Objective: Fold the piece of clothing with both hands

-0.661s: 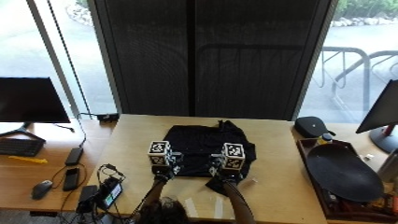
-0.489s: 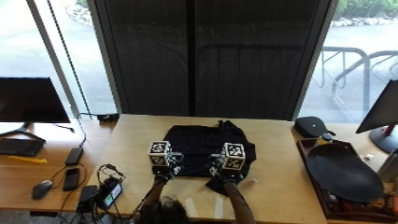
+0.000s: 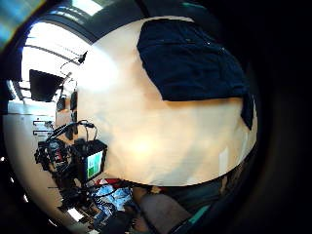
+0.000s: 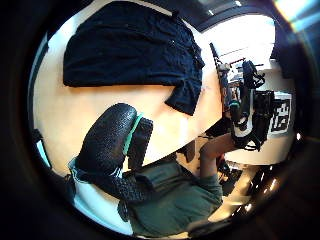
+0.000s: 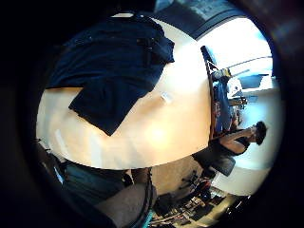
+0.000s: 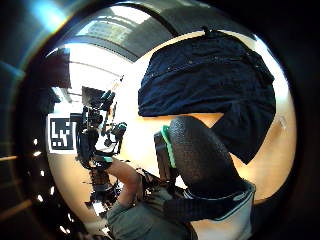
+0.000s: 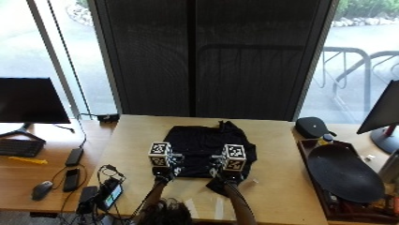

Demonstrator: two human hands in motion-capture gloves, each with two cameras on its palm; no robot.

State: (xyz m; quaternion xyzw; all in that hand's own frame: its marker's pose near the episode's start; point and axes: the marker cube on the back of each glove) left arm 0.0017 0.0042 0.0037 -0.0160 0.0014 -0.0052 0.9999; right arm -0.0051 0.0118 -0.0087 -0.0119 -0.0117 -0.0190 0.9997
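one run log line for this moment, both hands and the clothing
clothing: black, lying on table | left hand: over near edge, grip unclear | right hand: same | fold: not started

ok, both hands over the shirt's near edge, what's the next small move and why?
Probably lower both hands onto the near hem of the dark shirt and pinch it. The garment lies spread flat on the table, and the palm views show bare tabletop between each palm and the cloth, so neither the left hand nor the right hand appears to grip it yet.
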